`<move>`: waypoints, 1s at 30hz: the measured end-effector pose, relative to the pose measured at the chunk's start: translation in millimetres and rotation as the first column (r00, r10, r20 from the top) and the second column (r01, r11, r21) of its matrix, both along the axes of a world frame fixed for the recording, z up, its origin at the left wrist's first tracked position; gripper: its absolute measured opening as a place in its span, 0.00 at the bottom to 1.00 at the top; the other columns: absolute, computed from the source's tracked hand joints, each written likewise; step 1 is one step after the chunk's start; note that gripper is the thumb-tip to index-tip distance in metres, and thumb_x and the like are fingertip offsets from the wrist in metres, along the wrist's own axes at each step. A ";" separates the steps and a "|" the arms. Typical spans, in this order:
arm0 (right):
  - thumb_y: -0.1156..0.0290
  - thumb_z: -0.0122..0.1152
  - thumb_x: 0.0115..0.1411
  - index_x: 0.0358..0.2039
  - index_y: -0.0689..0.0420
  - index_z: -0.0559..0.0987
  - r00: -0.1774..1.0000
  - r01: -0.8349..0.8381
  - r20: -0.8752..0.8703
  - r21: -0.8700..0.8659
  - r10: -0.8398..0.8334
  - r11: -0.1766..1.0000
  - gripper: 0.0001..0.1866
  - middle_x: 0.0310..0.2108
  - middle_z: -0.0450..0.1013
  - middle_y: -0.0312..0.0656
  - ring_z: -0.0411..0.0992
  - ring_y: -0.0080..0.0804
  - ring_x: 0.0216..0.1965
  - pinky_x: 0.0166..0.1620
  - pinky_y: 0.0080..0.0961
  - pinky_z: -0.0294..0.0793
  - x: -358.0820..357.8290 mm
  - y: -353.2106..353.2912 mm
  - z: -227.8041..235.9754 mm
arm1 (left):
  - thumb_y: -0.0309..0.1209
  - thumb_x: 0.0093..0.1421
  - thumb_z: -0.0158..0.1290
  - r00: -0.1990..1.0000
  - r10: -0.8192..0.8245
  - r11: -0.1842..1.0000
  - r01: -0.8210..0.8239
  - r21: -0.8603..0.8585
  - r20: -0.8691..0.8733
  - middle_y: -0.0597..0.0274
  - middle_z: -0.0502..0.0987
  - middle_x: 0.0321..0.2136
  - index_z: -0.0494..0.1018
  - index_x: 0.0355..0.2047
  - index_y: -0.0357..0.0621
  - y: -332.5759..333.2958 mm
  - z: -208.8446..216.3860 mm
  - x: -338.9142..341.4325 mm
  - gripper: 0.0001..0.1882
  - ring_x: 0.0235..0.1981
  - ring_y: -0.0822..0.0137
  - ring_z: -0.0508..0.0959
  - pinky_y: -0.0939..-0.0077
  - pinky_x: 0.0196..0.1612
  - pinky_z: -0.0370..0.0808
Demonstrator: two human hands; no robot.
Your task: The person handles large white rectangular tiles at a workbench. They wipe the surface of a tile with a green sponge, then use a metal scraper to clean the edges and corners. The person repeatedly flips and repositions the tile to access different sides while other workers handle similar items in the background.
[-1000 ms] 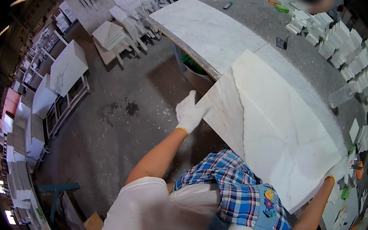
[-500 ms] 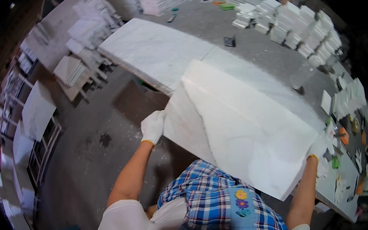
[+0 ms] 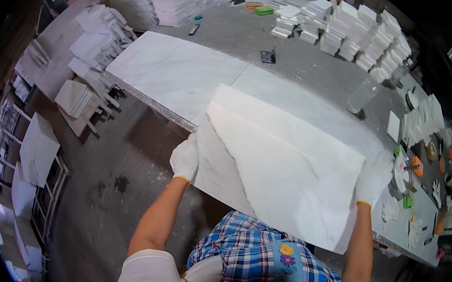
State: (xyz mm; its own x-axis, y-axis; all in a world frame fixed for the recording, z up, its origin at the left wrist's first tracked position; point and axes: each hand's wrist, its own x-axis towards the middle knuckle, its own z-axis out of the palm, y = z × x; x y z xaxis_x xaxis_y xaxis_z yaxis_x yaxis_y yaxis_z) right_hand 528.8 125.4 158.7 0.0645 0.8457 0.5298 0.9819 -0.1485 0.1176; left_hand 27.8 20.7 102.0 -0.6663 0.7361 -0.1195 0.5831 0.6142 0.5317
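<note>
Hands [image 3: 184, 159] [image 3: 373, 177] at opposite ends, white slab [image 3: 279, 171] between them

Just shy of twelve o'clock I can see a tall stack of white slabs [image 3: 170, 3]. Toward one there's a flat green box [image 3: 263, 10], with a small black object [image 3: 267, 56] nearer in. White blocks [image 3: 348, 31] crowd two o'clock; a clear bottle [image 3: 363, 95] lies just short of three. Over at nine, a pale panel [image 3: 39, 150] leans on a rack [image 3: 52, 187], and a dark stain [image 3: 122, 183] marks the floor [image 3: 93, 150] between eight and nine.
</note>
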 end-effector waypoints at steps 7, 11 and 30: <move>0.55 0.54 0.62 0.62 0.70 0.65 0.854 -0.521 -0.119 -0.168 0.507 0.837 0.35 0.64 0.60 0.62 0.54 0.56 0.68 0.71 0.48 0.45 -157.0 0.4 12.5 | 0.51 0.72 0.30 0.998 -0.001 0.995 0.007 0.096 -0.069 0.42 0.79 0.34 0.78 0.31 0.40 -1.5 -25.4 -6.2 0.33 0.40 0.38 0.77 0.46 0.43 0.71; 0.52 0.56 0.60 0.60 0.70 0.66 0.721 -0.693 -0.175 -0.153 0.671 0.705 0.37 0.61 0.63 0.61 0.57 0.56 0.65 0.68 0.50 0.49 -228.1 26.6 11.1 | 0.50 0.72 0.33 0.999 0.006 0.992 -0.002 0.128 -0.035 0.44 0.79 0.34 0.77 0.31 0.40 2.0 -20.7 -0.1 0.30 0.40 0.40 0.77 0.48 0.42 0.72; 0.48 0.59 0.56 0.60 0.59 0.70 0.505 -0.840 -0.368 0.000 0.781 0.543 0.36 0.57 0.69 0.50 0.65 0.47 0.58 0.63 0.48 0.58 -325.3 59.9 13.4 | 0.49 0.70 0.36 0.995 0.095 0.974 -0.090 0.209 -0.013 0.45 0.81 0.39 0.80 0.41 0.44 0.4 -35.7 1.3 0.26 0.43 0.43 0.79 0.53 0.45 0.74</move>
